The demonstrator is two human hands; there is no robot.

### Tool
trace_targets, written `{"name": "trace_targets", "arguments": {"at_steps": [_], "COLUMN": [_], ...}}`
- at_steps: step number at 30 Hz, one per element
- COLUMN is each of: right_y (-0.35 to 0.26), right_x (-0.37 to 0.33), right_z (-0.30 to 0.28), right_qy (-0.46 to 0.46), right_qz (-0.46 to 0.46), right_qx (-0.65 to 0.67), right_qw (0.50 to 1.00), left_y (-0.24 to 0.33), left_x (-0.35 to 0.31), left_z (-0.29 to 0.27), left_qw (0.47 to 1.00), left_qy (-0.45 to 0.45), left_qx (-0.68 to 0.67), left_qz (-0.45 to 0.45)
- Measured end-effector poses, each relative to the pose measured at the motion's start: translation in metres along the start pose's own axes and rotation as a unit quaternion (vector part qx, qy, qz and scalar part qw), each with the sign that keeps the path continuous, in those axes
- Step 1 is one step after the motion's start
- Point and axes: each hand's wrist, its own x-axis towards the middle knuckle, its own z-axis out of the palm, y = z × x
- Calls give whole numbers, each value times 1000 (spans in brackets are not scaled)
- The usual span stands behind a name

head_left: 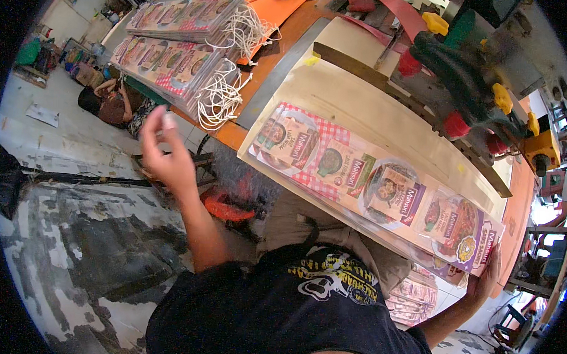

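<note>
A long printed strip with food pictures and red gingham (384,188) lies along the near edge of a cream-coloured work surface, with more strips beneath it. My right hand (487,274) grips the right end of this strip at its edge; part of the hand is hidden. Off to the left, my left hand (164,153) is raised in the air above the floor, fingers apart. A small whitish spot shows at one fingertip, too small to make out. Nearest to it is a stack of similar strips (165,64) with loose white strings (220,98) at its right end.
Another stringed stack (186,14) lies behind the first on the orange table (290,22). A dark metal bar (413,100) and a machine with red and yellow knobs (465,77) stand beyond the strip. More printed strips (412,295) sit below. A person (113,103) crouches at far left.
</note>
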Motion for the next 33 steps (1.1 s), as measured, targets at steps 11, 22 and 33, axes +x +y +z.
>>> {"name": "trace_targets", "arguments": {"at_steps": [11,22,33], "right_y": [-25,-40,-30], "right_x": [-28,-39,-55], "right_z": [17,31,50], "right_qy": [37,148,125], "right_qz": [-19,-62,-80], "right_qx": [-391,-544,-532], "right_qw": [919,824,834], "left_y": [47,72,70], "left_x": [-43,-38,-32], "left_z": [52,45,48], "left_qw": [893,883,862], "left_qy": [-446,-468,-504], "left_qx": [-48,-17,-12], "left_qz": [26,-20,-48]}}
